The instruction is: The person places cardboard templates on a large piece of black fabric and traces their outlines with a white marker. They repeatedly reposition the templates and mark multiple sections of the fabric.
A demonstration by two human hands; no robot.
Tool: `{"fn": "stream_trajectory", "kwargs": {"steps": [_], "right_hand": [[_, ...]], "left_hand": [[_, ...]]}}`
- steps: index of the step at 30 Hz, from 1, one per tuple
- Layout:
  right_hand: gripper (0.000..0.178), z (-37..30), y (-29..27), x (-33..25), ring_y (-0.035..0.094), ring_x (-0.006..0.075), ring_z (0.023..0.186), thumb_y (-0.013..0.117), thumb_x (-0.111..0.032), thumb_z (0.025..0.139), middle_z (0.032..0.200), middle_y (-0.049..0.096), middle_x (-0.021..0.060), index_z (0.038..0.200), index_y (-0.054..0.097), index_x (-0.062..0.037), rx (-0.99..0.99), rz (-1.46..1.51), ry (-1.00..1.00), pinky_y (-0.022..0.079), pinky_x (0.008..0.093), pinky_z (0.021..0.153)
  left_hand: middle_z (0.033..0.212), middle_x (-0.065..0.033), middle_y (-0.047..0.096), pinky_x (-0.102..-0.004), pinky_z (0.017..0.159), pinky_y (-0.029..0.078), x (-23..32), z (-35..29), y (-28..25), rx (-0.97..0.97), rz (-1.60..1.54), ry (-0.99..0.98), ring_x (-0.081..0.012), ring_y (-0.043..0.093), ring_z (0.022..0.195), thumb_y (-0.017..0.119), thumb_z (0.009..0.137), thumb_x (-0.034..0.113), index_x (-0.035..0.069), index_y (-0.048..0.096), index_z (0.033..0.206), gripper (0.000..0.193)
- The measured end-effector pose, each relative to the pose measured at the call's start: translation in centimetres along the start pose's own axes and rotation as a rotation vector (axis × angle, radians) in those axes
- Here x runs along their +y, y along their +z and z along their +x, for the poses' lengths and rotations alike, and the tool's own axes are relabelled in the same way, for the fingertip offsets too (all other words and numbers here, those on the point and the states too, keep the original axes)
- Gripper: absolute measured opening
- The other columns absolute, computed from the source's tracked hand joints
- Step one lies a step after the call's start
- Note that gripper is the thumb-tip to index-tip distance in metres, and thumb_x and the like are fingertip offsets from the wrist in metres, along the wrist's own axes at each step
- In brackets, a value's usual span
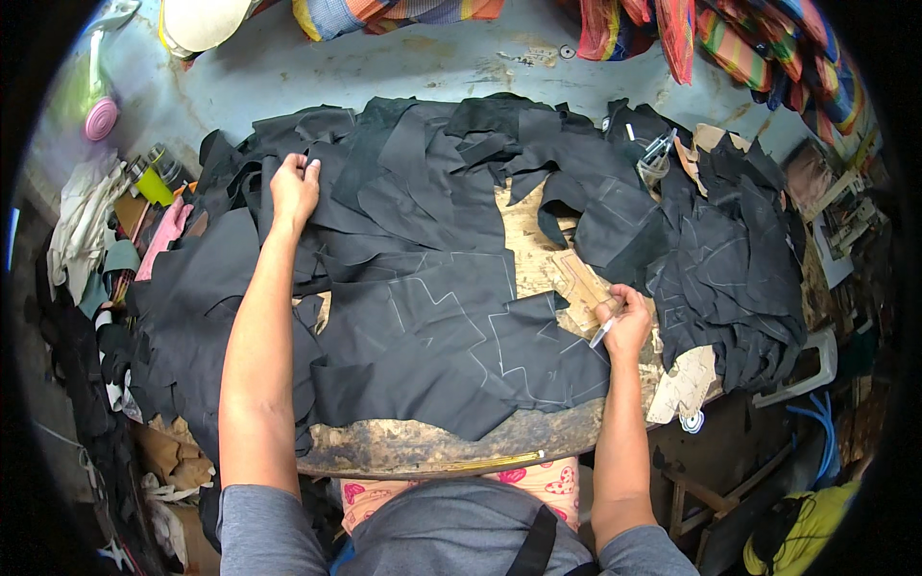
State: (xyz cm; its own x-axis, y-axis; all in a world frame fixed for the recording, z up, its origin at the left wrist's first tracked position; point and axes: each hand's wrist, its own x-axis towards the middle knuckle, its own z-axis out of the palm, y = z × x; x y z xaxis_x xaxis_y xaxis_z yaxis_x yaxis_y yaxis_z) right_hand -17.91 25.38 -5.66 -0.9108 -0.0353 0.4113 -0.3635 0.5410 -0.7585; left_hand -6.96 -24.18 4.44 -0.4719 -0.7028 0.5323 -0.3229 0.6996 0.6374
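Note:
Black leather pieces (423, 326) lie spread in layers over a worn wooden table (384, 446). Pale chalk-like outlines run across the nearest piece. At the far left of the heap, my left hand (295, 189) is closed, its thumb and fingers pinching the edge of a black leather piece. My right hand (629, 319), on the right side, is closed round a slim whitish pen (602, 332) that slants down to the left. Beside its fingertips lies a tan cardboard pattern (579, 286); whether the fingers also hold it is hard to tell.
A clear cup of pens (655, 163) stands on the leather at the back right. More marked black pieces (735, 269) are stacked at the right, above a pale pattern sheet (684, 384). A yellow-green bottle (151, 182) and white cloth (86, 226) are at the left.

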Motion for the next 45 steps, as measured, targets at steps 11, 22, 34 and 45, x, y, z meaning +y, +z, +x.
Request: {"fn": "stream_trajectory", "kwargs": {"steps": [11,22,34,45], "right_hand": [[0.034,-0.1,-0.1,-0.2,0.062,0.0227,0.08,0.068,-0.011,0.057,0.083,0.064,0.0076,0.09,0.067,-0.0042,0.006,-0.019,-0.008,0.049,0.0334,0.074],[0.033,0.0,-0.1,-0.3,0.062,0.0235,0.081,0.068,-0.012,0.057,0.085,0.064,0.0071,0.09,0.067,-0.005,0.002,-0.035,0.003,0.049,0.0343,0.074],[0.035,0.0,-0.2,-0.3,0.061,0.025,0.078,0.071,-0.014,0.057,0.082,0.063,0.0081,0.091,0.067,-0.0061,0.001,-0.055,-0.019,0.049,0.0347,0.073],[0.036,0.0,-0.1,-0.3,0.061,0.0227,0.08,0.072,-0.012,0.056,0.084,0.063,0.0072,0.092,0.067,-0.0049,0.0,-0.037,0.006,0.048,0.0341,0.073]], "left_hand": [[0.084,-0.0142,0.064,-0.0447,0.067,0.052,-0.4,-1.6,-2.5,0.218,0.606,0.249,-0.0344,0.064,0.077,0.062,0.084,0.026,0.01,0.066,0.084,0.017],[0.08,-0.0162,0.066,-0.0337,0.068,0.049,9.7,5.9,-13.8,0.14,0.161,0.461,-0.0263,0.066,0.075,0.056,0.093,0.021,0.0,0.055,0.1,0.022],[0.096,-0.0008,0.059,-0.0249,0.083,0.043,10.4,-9.3,-11.2,-0.394,-0.865,-0.177,-0.0068,0.052,0.091,0.058,0.092,0.018,0.005,0.054,0.107,0.02],[0.106,-0.0062,0.063,-0.0247,0.082,0.048,3.2,-17.5,-8.9,-0.636,-0.595,-0.433,-0.0115,0.06,0.09,0.061,0.087,0.002,-0.008,0.053,0.118,0.034]]}}
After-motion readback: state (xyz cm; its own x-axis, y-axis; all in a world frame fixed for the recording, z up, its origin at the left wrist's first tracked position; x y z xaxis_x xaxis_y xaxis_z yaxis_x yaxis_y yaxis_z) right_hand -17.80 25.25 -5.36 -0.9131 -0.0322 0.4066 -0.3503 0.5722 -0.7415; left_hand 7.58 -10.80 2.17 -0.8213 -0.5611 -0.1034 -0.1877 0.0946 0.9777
